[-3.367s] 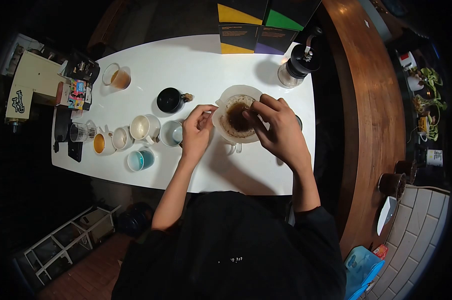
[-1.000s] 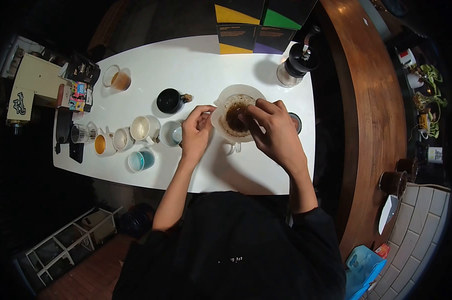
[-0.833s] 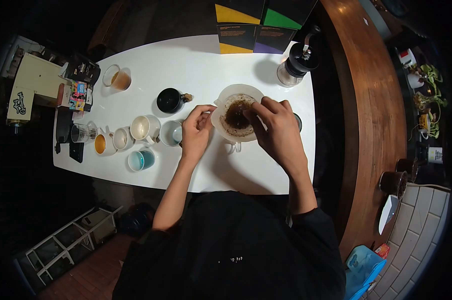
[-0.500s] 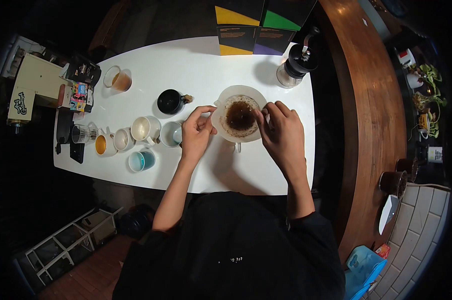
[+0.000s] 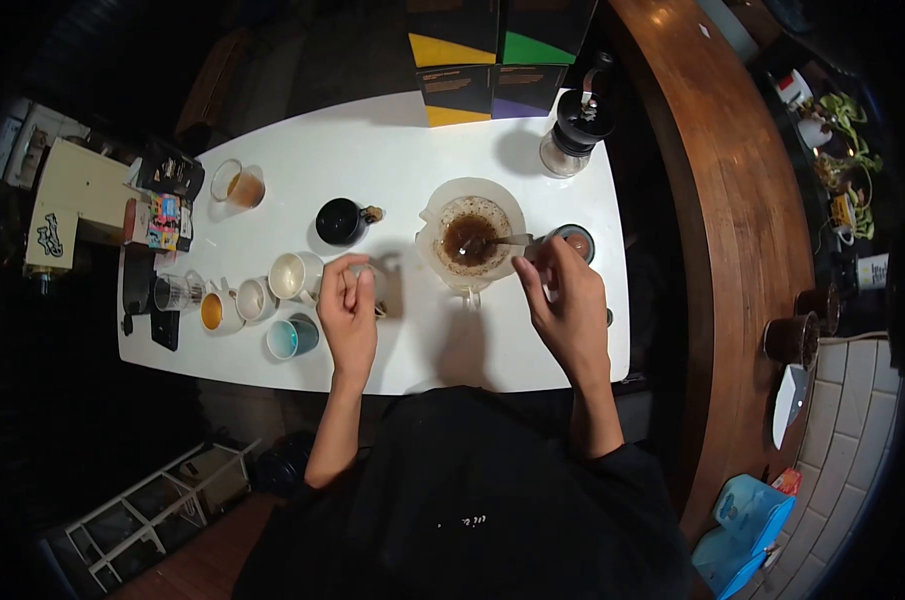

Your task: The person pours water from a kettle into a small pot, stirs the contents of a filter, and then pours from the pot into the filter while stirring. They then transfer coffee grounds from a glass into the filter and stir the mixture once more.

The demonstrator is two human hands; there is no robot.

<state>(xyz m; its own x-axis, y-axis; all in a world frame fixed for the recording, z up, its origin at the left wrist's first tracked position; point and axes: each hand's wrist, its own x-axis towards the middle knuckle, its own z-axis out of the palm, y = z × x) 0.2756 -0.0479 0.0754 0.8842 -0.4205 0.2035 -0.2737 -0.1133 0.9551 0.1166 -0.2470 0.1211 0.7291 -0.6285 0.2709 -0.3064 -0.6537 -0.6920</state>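
Observation:
A glass dripper with a pale paper filter (image 5: 436,238) stands near the table's middle, with wet grounds and dark liquid (image 5: 465,235) inside. My right hand (image 5: 571,305) is at the dripper's right side, its fingers closed round the handle end of a spoon (image 5: 515,240) whose tip dips into the liquid. To the left, my left hand (image 5: 348,325) hovers with loosely bent fingers and nothing visible in it. It partly hides a cup behind it. A black cup (image 5: 340,221) sits beyond my left hand.
Several cups stand on the left, including a blue one (image 5: 291,338) and a white one (image 5: 295,276). A glass of brown drink (image 5: 243,187) is further back. A hand grinder (image 5: 573,135) and dark boxes (image 5: 457,92) stand at the back. Beyond my right hand is a small round container (image 5: 576,240).
My left hand has let go of the dripper's rim and moved left. The right hand has drawn back slightly, and a spoon now shows in the filter. The camera view has shifted a little.

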